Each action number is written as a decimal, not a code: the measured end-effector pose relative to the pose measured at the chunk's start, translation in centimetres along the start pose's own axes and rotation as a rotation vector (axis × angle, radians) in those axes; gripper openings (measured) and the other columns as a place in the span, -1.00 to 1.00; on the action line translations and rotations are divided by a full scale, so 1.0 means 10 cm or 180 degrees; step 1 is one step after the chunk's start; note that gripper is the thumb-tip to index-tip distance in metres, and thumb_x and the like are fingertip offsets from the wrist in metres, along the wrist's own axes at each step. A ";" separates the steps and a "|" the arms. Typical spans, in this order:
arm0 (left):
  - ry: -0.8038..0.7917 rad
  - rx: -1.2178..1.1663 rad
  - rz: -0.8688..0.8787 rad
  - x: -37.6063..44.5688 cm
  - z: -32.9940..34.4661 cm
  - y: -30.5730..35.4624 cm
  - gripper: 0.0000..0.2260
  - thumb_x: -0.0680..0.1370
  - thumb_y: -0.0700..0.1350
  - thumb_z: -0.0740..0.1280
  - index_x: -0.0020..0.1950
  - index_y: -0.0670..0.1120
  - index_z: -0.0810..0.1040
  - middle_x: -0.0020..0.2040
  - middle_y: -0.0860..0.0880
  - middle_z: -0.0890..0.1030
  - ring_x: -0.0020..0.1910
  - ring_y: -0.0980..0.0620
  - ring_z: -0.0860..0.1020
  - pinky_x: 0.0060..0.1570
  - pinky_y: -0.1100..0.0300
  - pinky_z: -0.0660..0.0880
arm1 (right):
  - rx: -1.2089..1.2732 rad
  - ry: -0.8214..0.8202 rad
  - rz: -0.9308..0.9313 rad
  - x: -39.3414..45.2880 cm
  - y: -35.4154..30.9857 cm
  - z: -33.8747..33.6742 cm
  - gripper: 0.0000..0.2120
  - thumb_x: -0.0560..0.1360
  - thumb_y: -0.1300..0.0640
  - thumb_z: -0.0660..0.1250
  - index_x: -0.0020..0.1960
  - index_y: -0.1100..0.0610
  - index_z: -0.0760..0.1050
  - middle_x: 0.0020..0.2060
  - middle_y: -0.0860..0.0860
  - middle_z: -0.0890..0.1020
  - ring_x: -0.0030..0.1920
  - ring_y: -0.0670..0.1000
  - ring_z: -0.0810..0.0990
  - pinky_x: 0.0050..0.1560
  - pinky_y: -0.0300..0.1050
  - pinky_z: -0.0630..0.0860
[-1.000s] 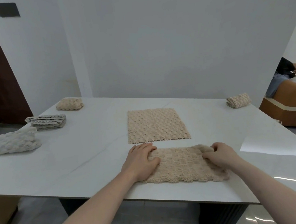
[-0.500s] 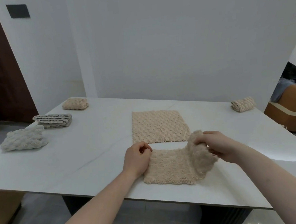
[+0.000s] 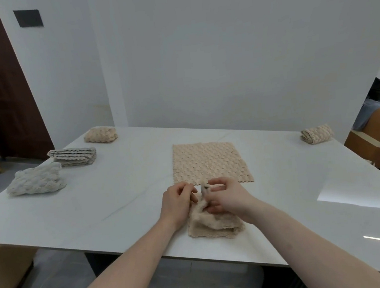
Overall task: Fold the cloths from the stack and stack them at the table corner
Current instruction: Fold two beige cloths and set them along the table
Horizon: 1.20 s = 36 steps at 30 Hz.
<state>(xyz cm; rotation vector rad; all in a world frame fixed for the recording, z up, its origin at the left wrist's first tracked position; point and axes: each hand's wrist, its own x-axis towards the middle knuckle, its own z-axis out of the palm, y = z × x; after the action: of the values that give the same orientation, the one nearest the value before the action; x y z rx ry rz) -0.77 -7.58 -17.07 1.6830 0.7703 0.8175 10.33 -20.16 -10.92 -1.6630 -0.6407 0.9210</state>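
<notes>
My two bare forearms, no sleeves up to the frame edge, my left hand (image 3: 178, 204) and right hand (image 3: 228, 198) without rings, watch or gloves

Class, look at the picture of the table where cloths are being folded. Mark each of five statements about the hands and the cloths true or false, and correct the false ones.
1. Both hands are on the beige cloth at the table's near edge. True: the left hand and right hand both pinch it.
2. A flat beige cloth lies spread just beyond the hands. True.
3. The grey folded cloth lies on the table's right side. False: it lies on the left side.
4. A folded beige cloth lies near the far right corner. True.
5. The table is dark wood. False: it is white.
</notes>
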 end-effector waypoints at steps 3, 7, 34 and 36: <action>0.0054 0.0120 0.0038 0.02 0.02 -0.03 -0.71 0.54 0.09 0.34 -0.26 -0.08 0.58 -0.40 0.06 0.57 -0.36 0.10 0.49 -0.20 0.08 0.44 | -0.0034 0.0045 -0.0188 -0.08 0.09 0.00 -0.60 0.50 0.32 0.40 0.30 0.11 0.47 0.14 0.08 0.64 -0.20 0.09 0.74 -0.11 -0.02 0.70; -0.0007 0.0264 -0.0039 0.03 0.04 -0.04 -0.87 0.49 -0.05 0.45 0.00 0.10 0.57 -0.30 0.05 0.65 -0.31 0.14 0.59 -0.17 0.17 0.54 | -0.1369 0.0695 -0.1235 -0.25 0.23 -0.13 -0.72 0.50 0.20 0.35 0.07 -0.16 0.58 0.01 -0.33 0.64 -0.11 -0.13 0.68 -0.10 -0.13 0.67; -0.0082 0.1057 0.0377 0.05 0.10 -0.16 -0.60 0.47 -0.24 0.34 0.20 0.14 0.43 0.05 0.16 0.51 -0.34 0.18 0.49 -0.13 0.25 0.49 | -0.3680 -0.0013 -0.1275 -0.10 0.86 -0.27 -0.33 0.59 -0.32 -0.14 0.66 -0.19 -0.09 0.65 -0.25 -0.09 0.63 -0.17 -0.21 0.64 0.09 -0.21; -0.0086 0.1063 0.0408 0.05 0.10 -0.18 -0.61 0.48 -0.24 0.35 0.20 0.14 0.44 0.06 0.17 0.51 -0.34 0.18 0.49 -0.11 0.23 0.51 | -0.3741 -0.0067 -0.1207 -0.11 0.85 -0.25 -0.37 0.64 -0.27 -0.11 0.67 -0.18 -0.17 0.64 -0.24 -0.17 0.62 -0.17 -0.28 0.63 0.09 -0.26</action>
<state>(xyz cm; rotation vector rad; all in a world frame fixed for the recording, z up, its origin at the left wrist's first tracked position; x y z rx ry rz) 0.23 -7.29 -18.92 2.0540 0.8202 0.7831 11.49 -24.75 -18.48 -2.3807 -1.6438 0.2297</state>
